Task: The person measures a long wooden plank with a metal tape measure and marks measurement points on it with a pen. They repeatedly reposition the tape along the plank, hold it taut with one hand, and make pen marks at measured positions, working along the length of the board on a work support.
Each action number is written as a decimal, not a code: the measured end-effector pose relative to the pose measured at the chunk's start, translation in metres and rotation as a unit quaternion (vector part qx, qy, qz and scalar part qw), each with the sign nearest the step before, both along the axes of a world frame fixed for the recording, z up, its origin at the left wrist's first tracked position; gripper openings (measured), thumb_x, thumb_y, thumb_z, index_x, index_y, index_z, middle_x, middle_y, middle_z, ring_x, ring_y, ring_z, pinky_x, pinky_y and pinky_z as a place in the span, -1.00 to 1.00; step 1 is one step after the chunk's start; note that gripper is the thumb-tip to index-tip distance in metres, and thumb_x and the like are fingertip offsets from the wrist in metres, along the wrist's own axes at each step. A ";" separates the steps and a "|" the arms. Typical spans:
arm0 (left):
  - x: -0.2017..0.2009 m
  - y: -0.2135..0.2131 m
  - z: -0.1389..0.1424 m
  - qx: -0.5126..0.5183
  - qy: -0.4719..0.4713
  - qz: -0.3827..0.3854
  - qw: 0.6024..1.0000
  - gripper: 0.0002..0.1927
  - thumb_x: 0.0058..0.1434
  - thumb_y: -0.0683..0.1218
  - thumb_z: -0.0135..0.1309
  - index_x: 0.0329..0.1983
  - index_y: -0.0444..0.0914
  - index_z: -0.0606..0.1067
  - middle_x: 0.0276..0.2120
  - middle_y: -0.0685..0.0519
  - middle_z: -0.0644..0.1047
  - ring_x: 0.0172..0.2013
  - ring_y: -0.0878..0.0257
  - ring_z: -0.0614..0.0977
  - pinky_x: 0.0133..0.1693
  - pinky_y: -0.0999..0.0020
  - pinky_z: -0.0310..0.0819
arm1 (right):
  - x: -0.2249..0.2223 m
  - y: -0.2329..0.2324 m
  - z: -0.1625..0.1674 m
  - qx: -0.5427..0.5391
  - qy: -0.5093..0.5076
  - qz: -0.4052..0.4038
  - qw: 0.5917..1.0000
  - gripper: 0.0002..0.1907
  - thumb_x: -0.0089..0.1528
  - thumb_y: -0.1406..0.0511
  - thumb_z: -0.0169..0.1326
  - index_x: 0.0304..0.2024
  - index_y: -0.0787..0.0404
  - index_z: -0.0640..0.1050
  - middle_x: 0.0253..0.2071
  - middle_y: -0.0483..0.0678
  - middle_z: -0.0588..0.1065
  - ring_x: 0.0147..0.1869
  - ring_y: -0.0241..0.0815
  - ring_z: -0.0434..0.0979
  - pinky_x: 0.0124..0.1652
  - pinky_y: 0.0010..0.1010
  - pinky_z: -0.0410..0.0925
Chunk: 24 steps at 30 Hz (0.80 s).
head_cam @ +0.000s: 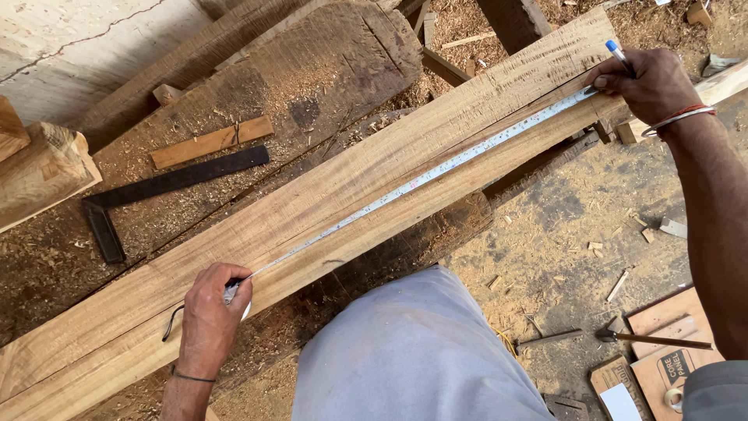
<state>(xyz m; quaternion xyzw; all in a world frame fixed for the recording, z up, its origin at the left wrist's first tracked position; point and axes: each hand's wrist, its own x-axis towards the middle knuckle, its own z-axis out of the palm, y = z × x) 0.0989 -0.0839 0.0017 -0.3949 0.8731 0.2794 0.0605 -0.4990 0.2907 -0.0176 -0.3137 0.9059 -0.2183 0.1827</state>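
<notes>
A long pale wooden plank point(327, 195) runs diagonally from lower left to upper right. A steel tape measure blade point(421, 178) is stretched along its top face. My left hand point(209, 316) grips the tape measure case point(234, 295) at the plank's lower end. My right hand point(650, 84) presses the blade's far end against the plank and holds a blue and white pen point(619, 56) between its fingers.
A black try square point(156, 191) and a short wood strip point(212, 142) lie on a dark rough slab point(296, 86) behind the plank. Sawdust and wood chips cover the floor point(576, 226). A hammer point(654, 339) and cardboard pieces point(670, 362) lie at lower right.
</notes>
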 end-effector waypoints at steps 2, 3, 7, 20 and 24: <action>-0.001 0.000 0.003 -0.007 0.005 -0.006 1.000 -0.89 0.18 -0.17 0.23 -0.23 -0.24 0.58 -0.22 -0.02 0.63 -0.12 0.17 0.65 -0.06 0.20 0.62 | 0.000 0.000 0.000 0.007 0.001 -0.003 1.000 -0.86 0.46 0.32 0.16 -0.08 0.26 0.67 -0.22 0.00 0.61 -0.18 -0.22 0.57 -0.14 -0.30 0.48; -0.002 0.001 0.004 -0.004 0.003 -0.005 1.000 -0.89 0.18 -0.17 0.23 -0.23 -0.24 0.58 -0.22 -0.02 0.63 -0.12 0.17 0.66 -0.06 0.21 0.62 | 0.000 -0.001 0.000 0.005 -0.001 -0.002 1.000 -0.87 0.46 0.32 0.16 -0.08 0.26 0.67 -0.22 0.00 0.61 -0.18 -0.22 0.57 -0.14 -0.30 0.47; -0.003 0.001 0.008 -0.003 0.011 -0.015 1.000 -0.89 0.17 -0.19 0.23 -0.23 -0.25 0.58 -0.23 -0.02 0.63 -0.12 0.17 0.65 -0.05 0.20 0.61 | -0.002 -0.001 0.000 0.002 -0.003 0.001 1.000 -0.86 0.46 0.32 0.16 -0.08 0.27 0.67 -0.22 -0.01 0.61 -0.18 -0.23 0.58 -0.13 -0.30 0.47; -0.005 0.005 0.011 -0.031 0.020 -0.041 0.999 -0.88 0.16 -0.19 0.23 -0.24 -0.26 0.57 -0.22 -0.04 0.62 -0.09 0.14 0.64 -0.01 0.17 0.58 | -0.002 0.004 -0.004 -0.017 0.001 0.012 1.000 -0.87 0.47 0.35 0.15 -0.05 0.31 0.65 -0.22 0.01 0.60 -0.16 -0.23 0.57 -0.13 -0.30 0.47; -0.008 0.008 0.018 -0.027 0.018 -0.039 0.999 -0.87 0.16 -0.20 0.22 -0.23 -0.27 0.56 -0.21 -0.03 0.61 -0.09 0.13 0.63 -0.02 0.17 0.56 | -0.001 0.002 -0.002 -0.020 -0.005 0.010 1.000 -0.87 0.48 0.35 0.15 -0.06 0.31 0.65 -0.22 0.00 0.59 -0.17 -0.24 0.55 -0.14 -0.31 0.46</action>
